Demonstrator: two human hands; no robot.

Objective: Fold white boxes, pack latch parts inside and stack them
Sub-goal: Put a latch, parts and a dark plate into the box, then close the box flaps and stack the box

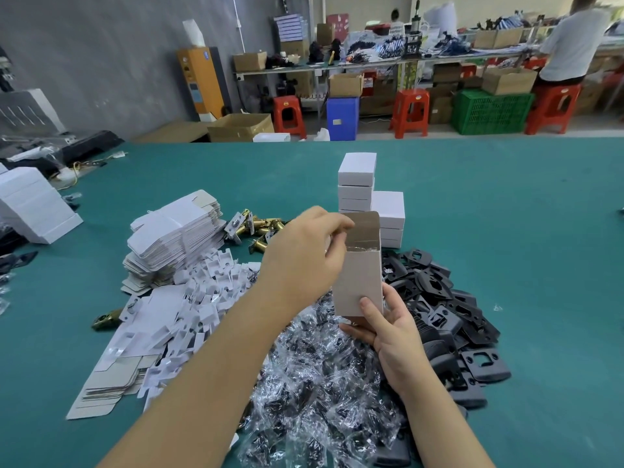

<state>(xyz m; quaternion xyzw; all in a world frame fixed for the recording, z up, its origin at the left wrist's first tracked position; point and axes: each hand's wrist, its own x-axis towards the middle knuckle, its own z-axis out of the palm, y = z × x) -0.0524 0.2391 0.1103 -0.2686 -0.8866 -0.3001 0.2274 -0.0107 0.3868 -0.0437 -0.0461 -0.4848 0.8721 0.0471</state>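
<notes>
Both hands are working one box [359, 282] held upright over the middle of the green table [506, 231]: right hand [388, 327] is cupping its bottom end w/ thumb pressed on the near face, left hand [304, 261] is curled at the open top, fingertips pinching at the mouth beside the raised top flap [363, 228]. Can't tell whether it's holding a side tab or a part going in; something shiny is showing just inside the opening. Finished white boxes [369, 197] are sitting stacked in two columns just beyond, far side. Flat box blanks [175, 238] are piled to the left, w/ brass latch bolts [260, 228] between blanks and stack; bagged screw packs [320, 383] are lying near, under the forearms, & black strike plates [449, 315] are heaped to the right. Risks, as I judge them: bottom flaps may be giving way under part weight if right hand is easing off; contents could be snagging the flap, so the lid won't be tucking flush; uneven closing could be making the tall column lean.
</notes>
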